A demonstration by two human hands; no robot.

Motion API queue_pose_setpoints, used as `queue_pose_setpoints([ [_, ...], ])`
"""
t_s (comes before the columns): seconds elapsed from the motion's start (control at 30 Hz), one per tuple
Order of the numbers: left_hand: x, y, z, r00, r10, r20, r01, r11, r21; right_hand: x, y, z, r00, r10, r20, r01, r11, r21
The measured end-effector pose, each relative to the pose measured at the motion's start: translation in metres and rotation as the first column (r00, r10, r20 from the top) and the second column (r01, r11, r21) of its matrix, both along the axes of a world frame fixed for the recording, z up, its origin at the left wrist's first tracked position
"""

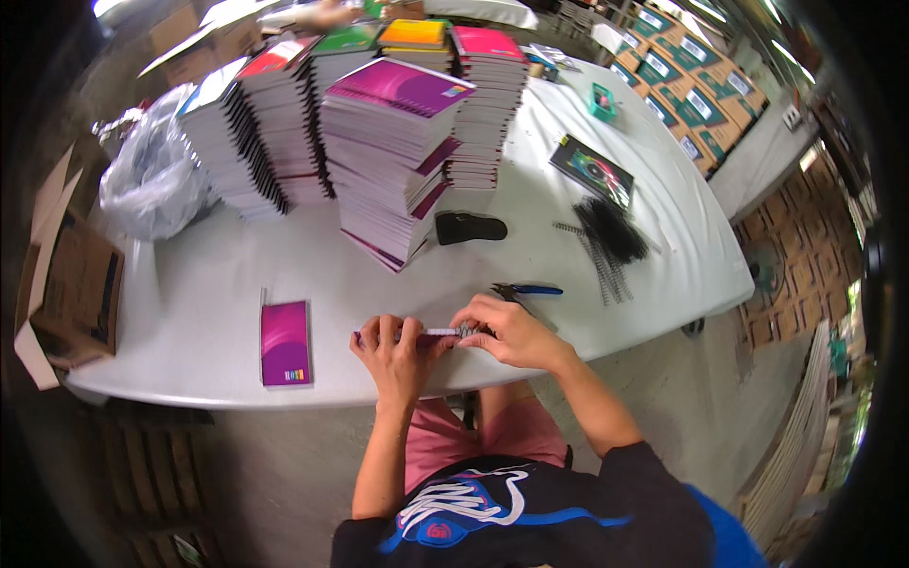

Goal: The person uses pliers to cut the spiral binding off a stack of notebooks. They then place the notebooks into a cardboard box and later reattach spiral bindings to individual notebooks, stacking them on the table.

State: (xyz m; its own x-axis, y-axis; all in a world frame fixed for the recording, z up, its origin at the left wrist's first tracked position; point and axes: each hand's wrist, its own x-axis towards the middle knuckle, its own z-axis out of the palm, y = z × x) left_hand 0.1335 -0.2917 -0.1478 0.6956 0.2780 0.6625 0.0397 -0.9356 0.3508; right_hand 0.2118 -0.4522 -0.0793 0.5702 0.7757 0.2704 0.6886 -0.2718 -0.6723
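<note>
Near the table's front edge, my left hand (396, 348) grips a notebook (439, 332) that stands on edge, its spine upward. Fingers of my right hand (516, 331) pinch a spiral binding coil (467, 330) at the notebook's right end. How far the coil runs into the holes is too small to tell. Just beyond my right hand lie pliers (535, 289) with blue handles. A purple notebook (286, 343) lies flat to the left of my left hand. Farther back rises a tall stack of purple notebooks (393, 142).
More stacks with red (284, 104), green (346, 40), yellow (414, 35) and pink (488, 43) covers stand behind. A dark pouch-like object (471, 227), loose black coils (611, 232), a black notebook (594, 170) and a teal tray (602, 101) lie rightward. A plastic bag (156, 175) and cardboard box (76, 289) stand left.
</note>
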Motion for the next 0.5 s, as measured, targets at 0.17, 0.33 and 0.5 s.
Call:
queue_pose_setpoints([
  [0.17,-0.006,0.007,0.006,0.999,-0.017,-0.033,0.017,1.000,-0.013,0.049,0.005,0.011,0.984,0.014,-0.175,-0.064,0.957,-0.282],
  [0.33,0.000,0.001,0.004,0.996,-0.084,-0.026,0.083,0.996,-0.039,0.145,-0.008,-0.058,0.828,-0.246,0.504,0.361,0.921,-0.144],
  [0.5,-0.008,0.008,0.001,0.994,-0.104,0.033,0.107,0.989,-0.098,0.116,0.003,-0.037,0.858,-0.298,-0.419,0.363,0.928,0.084],
])
